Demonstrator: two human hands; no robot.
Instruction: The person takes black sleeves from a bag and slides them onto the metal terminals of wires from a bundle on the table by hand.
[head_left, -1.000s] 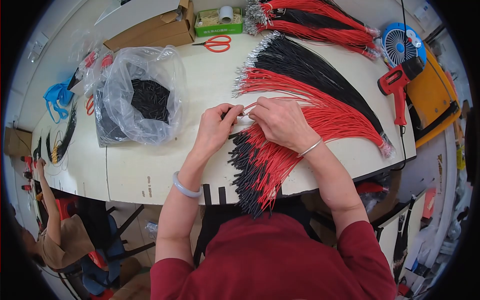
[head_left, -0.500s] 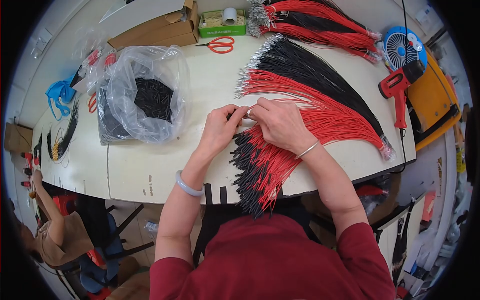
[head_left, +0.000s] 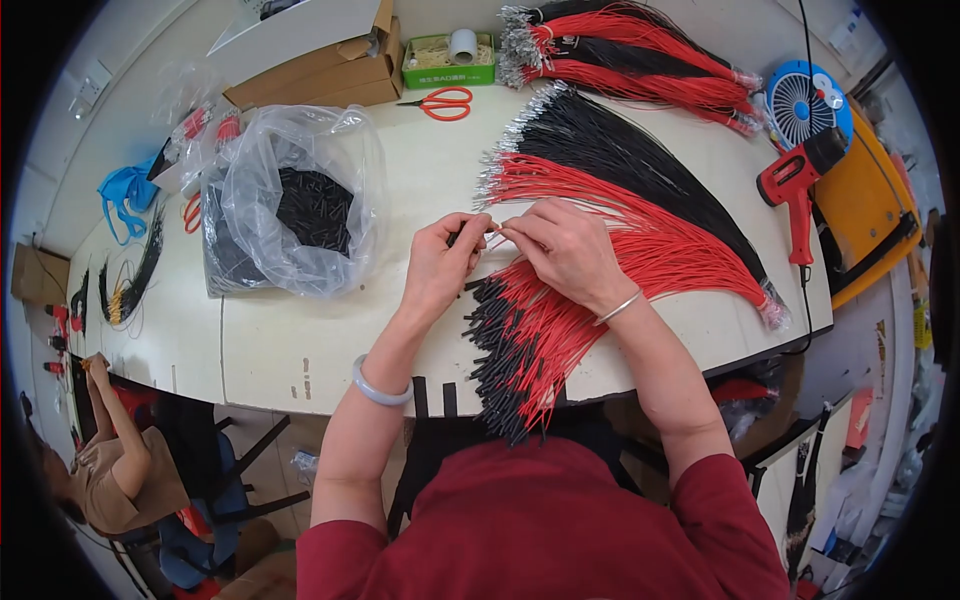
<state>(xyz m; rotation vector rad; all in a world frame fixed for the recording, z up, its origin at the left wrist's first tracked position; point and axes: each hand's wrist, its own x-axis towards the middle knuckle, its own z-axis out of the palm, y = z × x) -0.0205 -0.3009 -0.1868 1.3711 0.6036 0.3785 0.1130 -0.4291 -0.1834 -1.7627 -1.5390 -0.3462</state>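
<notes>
My left hand (head_left: 438,262) is closed, and a short black tube piece shows between its fingers. Its fingertips almost meet those of my right hand (head_left: 562,248), which pinches a red wire near its end. A tiny metal tip seems to show between the two hands; the detail is too small to be sure. Under my right hand fan many red wires (head_left: 690,250), and several of their ends carry black sleeves (head_left: 492,350) toward the table's front edge. Behind lies a bundle of black wires (head_left: 640,150) with pale metal ends. A clear plastic bag (head_left: 365,190) of loose black tube pieces (head_left: 312,212) stands to the left.
Red-handled scissors (head_left: 445,104), a green box (head_left: 448,75) and a cardboard box (head_left: 350,80) sit at the back. More wire bundles (head_left: 640,55) lie back right. A red heat gun (head_left: 798,190) and a blue fan (head_left: 800,100) stand right. Another person (head_left: 130,470) works at far left.
My fingertips have drawn slightly apart, and my right hand's grip has shifted from a tight bunch to a fingertip pinch. The view has shifted a little. The other person's hands have come up.
</notes>
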